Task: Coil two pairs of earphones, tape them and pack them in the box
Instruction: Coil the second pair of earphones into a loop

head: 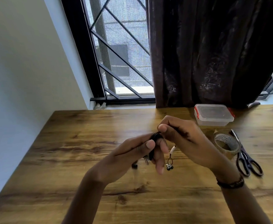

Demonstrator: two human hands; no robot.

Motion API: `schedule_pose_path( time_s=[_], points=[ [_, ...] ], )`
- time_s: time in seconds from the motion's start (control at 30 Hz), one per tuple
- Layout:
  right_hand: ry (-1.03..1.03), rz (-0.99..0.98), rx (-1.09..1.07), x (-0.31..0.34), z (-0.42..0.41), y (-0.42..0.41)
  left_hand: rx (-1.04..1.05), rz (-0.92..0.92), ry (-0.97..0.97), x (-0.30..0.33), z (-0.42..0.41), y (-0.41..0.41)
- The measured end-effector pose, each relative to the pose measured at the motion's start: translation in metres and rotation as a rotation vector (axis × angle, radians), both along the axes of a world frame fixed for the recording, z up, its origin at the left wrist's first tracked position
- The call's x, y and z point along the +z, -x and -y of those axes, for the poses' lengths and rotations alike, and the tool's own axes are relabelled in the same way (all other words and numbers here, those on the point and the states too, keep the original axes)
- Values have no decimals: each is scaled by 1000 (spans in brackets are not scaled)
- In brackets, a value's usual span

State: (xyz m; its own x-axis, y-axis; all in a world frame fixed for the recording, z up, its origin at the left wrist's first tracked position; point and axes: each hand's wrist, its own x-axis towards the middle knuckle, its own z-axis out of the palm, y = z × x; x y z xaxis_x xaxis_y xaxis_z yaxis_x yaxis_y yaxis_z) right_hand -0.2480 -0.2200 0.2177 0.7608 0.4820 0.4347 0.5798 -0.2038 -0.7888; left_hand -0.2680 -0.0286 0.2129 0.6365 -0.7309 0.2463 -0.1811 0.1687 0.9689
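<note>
Between my hands the black earphone coil sits; my left hand holds it, my right hand pinches its cable.

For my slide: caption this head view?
Both hands coil black earphone cable above wooden table.

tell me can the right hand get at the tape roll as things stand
Probably not right away: the right hand is pinching the earphone cord. The tape roll lies just beside it on the table, nothing between.
</note>
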Motion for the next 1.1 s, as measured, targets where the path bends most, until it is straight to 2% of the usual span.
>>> schedule_pose_path(
  time_s=[0.17,0.37,0.5,0.67,0.8,1.1],
  points=[
    [-256,-219,11,-33,-9,5,2,15,38,-7,2,-3],
    [-422,-398,26,-61,-23,20,54,-23,52,-14,1,-9],
    [-371,-380,-56,-77,-32,26,82,-58,15,-18,0,-10],
    [-178,-339,-133,-78,-31,35,100,-64,-28,-21,-5,-15],
    [49,-207,-225,-69,-24,38,135,-31,-89,-24,-5,-17],
    [217,-98,-306,-50,-19,49,218,122,-241,-30,2,-19]
  ],
)
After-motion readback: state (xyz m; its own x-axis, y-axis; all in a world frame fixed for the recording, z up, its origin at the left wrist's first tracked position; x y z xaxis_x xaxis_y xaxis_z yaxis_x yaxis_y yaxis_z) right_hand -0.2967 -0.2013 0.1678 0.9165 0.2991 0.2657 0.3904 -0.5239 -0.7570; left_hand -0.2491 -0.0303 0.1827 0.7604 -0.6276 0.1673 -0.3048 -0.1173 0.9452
